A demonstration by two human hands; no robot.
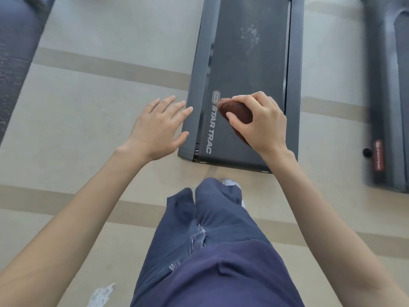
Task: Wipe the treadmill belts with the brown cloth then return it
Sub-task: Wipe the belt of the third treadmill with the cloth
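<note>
A dark treadmill belt (247, 69) marked STAR TRAC runs away from me, with a pale dusty smudge (251, 37) farther up it. My right hand (260, 121) grips a bunched brown cloth (235, 110) over the belt's near end, beside the logo. My left hand (158, 126) is spread with straight fingers, its fingertips at the treadmill's left side rail (191, 120); it holds nothing.
A second treadmill (387, 107) lies to the right, another dark machine (15, 52) at the far left. Beige tiled floor (99, 89) lies between them. My legs in blue trousers (210, 240) stand just behind the treadmill's rear edge.
</note>
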